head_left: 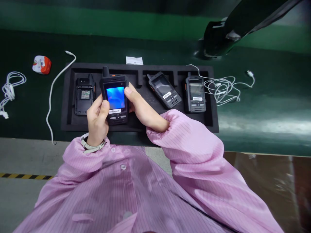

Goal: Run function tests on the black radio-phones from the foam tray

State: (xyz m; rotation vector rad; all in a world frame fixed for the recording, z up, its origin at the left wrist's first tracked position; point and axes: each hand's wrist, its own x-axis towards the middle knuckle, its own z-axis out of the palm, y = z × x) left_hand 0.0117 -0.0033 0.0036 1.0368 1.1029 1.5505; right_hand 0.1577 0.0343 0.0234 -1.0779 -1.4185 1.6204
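A black two-way radio (117, 113) with a lit blue screen and a stubby antenna is held upright above a black foam tray (157, 130). My left hand (98, 118) grips its lower left side, thumb on the front. My right hand (138, 105) holds its right edge, thumb beside the screen and the other fingers hidden behind. In the tray's left end another radio (84, 105) lies with its back compartment uncovered. Two more radios with dark screens lie to the right, one tilted radio (165, 90) and one straighter radio (195, 92).
White cables lie on the green table: a coiled cable (9, 90) at far left, a loose cable (50, 100) beside the tray, and a tangled cable (222, 89) at right. A red-and-white container (41, 65) and a white slip (134, 61) sit behind. A dark post (216, 40) rises back right.
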